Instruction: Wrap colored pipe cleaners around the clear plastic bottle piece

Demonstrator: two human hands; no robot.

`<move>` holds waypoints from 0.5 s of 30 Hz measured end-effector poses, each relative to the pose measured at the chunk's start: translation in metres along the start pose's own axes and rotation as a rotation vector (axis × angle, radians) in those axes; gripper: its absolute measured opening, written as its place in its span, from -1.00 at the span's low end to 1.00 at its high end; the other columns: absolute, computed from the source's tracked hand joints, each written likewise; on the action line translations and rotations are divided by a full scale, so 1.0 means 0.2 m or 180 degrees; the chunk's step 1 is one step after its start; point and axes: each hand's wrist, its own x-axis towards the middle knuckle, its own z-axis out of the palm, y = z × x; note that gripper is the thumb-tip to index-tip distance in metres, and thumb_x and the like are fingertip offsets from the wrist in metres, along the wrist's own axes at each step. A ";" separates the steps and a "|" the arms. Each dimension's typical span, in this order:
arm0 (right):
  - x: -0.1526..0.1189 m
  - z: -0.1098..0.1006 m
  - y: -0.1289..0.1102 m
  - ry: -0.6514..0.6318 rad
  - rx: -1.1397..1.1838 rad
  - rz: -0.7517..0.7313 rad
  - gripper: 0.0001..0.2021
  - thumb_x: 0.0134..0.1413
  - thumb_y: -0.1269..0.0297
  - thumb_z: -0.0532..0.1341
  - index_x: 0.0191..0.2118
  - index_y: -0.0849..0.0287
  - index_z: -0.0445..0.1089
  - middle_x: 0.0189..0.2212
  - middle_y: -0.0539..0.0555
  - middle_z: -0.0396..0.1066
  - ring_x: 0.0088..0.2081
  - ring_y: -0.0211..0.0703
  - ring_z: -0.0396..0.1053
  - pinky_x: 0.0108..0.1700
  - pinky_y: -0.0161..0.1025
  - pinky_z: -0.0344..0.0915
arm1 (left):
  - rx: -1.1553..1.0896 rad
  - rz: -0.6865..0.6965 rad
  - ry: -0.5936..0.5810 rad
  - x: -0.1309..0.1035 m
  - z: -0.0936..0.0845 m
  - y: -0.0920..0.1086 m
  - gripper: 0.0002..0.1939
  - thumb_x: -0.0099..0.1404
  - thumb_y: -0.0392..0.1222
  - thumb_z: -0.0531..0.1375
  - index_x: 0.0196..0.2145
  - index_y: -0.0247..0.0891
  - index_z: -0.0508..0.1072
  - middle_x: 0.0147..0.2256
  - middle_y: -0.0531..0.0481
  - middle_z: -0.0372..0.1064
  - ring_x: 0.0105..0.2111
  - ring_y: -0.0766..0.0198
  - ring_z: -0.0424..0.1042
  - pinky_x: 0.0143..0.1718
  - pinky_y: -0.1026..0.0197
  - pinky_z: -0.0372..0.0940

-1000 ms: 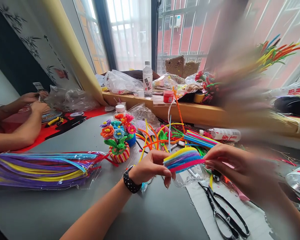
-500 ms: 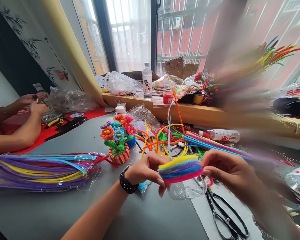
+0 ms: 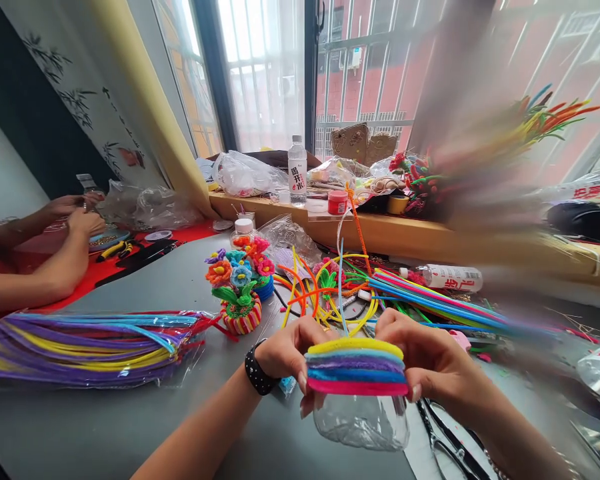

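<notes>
Between my hands is a clear plastic bottle base [image 3: 363, 420], wrapped round its upper part with pipe cleaners [image 3: 355, 367] in yellow, light blue, purple, blue and pink bands. My left hand [image 3: 293, 357] grips its left side, thumb against the bands. On the other side my right hand [image 3: 425, 353] pinches the wrapped rim, the thumb by the pink band's end. One light blue pipe cleaner [image 3: 342, 287] sticks up behind the rim. The far side of the bottle base is hidden by the bands. Black scissors [image 3: 445, 440] lie beneath my right wrist, partly covered.
Pipe-cleaner flowers in a striped pot [image 3: 241, 313] stand left of centre. A bagged pipe-cleaner bundle [image 3: 90, 350] lies at left, loose pipe cleaners [image 3: 430, 300] behind my right hand. A water bottle [image 3: 297, 172] stands on the sill. Another person's hands [image 3: 83, 213] work at far left.
The wrapped bottle base has come lower and turned so its bands face me more squarely. My right hand's fingers have shifted farther behind the rim. The view has tilted slightly.
</notes>
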 end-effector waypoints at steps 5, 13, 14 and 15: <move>0.01 0.02 0.02 -0.0134 0.0170 -0.0142 -0.72 -0.25 0.12 0.30 -0.37 0.15 0.38 -0.26 0.02 0.12 -0.25 -0.39 0.23 -0.28 -0.46 0.29 | -0.0192 0.0322 0.0256 0.01 0.03 0.02 -0.52 -0.45 0.17 0.35 -0.88 -0.30 0.29 -0.77 0.04 0.14 -0.71 0.45 0.10 -0.61 0.29 0.11; 0.02 0.07 0.03 -0.0400 0.0676 -0.0030 -0.73 -0.20 0.18 0.28 -0.37 0.23 0.29 -0.27 0.04 0.21 -0.49 -0.37 0.32 -0.49 -0.41 0.30 | -0.0220 0.0138 0.0600 0.01 0.04 -0.01 -0.43 -0.55 0.26 0.31 -0.90 -0.29 0.19 -0.82 0.07 0.06 -0.74 0.44 0.07 -0.67 0.30 0.02; 0.02 0.07 0.03 -0.0409 0.0700 -0.0015 -0.74 -0.19 0.20 0.28 -0.37 0.23 0.29 -0.27 0.04 0.22 -0.49 -0.37 0.32 -0.51 -0.42 0.28 | -0.0208 0.0097 0.0685 0.00 0.04 -0.01 -0.43 -0.54 0.28 0.30 -0.88 -0.29 0.20 -0.82 0.07 0.07 -0.75 0.44 0.06 -0.68 0.30 0.02; 0.01 0.07 0.04 -0.0410 0.0717 0.0003 -0.75 -0.18 0.21 0.27 -0.36 0.23 0.28 -0.28 0.04 0.23 -0.49 -0.37 0.33 -0.53 -0.44 0.26 | -0.0171 0.0055 0.0797 0.00 0.04 -0.02 -0.43 -0.53 0.29 0.29 -0.86 -0.28 0.21 -0.82 0.07 0.08 -0.75 0.44 0.07 -0.68 0.29 0.03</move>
